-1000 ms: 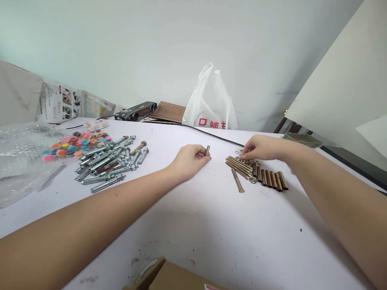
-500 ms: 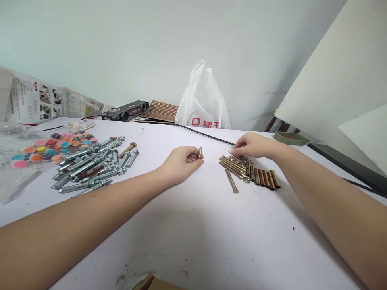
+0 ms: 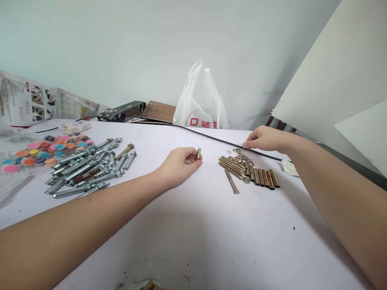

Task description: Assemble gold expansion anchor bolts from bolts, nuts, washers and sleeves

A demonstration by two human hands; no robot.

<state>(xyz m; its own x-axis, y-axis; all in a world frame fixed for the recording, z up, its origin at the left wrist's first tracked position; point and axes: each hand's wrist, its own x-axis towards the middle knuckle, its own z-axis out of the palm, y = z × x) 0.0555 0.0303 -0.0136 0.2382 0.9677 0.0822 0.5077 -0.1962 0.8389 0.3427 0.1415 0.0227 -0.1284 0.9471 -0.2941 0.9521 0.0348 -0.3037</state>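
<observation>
My left hand (image 3: 181, 164) rests on the white table with its fingers closed around a bolt (image 3: 198, 153); only the threaded end sticks up, and the rest is hidden in the fingers. Behind the brass-coloured parts, my right hand (image 3: 262, 138) has its fingertips pinched together close to the black cable (image 3: 208, 137); anything between them is hidden. Below it lie washers and nuts (image 3: 239, 158), a row of metal sleeves (image 3: 262, 178) and several long thin bolts (image 3: 231, 166). A single bolt (image 3: 231, 182) lies apart, nearer to me.
To the left are a pile of silver expansion bolts (image 3: 87, 165) and colourful discs (image 3: 44, 153) beside clear plastic. Along the back stand a white plastic bag (image 3: 199, 104), a dark device (image 3: 122, 112) and a slatted brown mat (image 3: 160, 110). A small white packet (image 3: 289, 167) lies by my right forearm.
My right hand has moved from the washers and nuts back and to the right, towards the black cable. My left hand keeps hold of the bolt in nearly the same place.
</observation>
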